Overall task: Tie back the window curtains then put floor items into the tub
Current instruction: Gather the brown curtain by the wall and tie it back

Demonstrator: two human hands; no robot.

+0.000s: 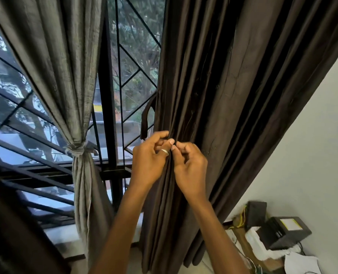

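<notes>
A dark brown curtain (pixel 233 91) hangs in folds on the right of the window. A matching fabric tie-back strap (pixel 145 119) loops out from its left edge. My left hand (pixel 148 161), with a ring on one finger, pinches the curtain's gathered folds and the strap's lower end. My right hand (pixel 190 165) pinches the same folds just beside it, fingertips almost touching. To the left, a grey curtain (pixel 65 66) is gathered and knotted with its own tie (pixel 77 150). No tub is in view.
A black metal window grille (pixel 108 95) stands behind the curtains. A white wall (pixel 302 145) lies to the right. Below it sit a black box (pixel 283 232), a dark speaker-like box (pixel 256 212), wires and papers (pixel 300 262) on the floor.
</notes>
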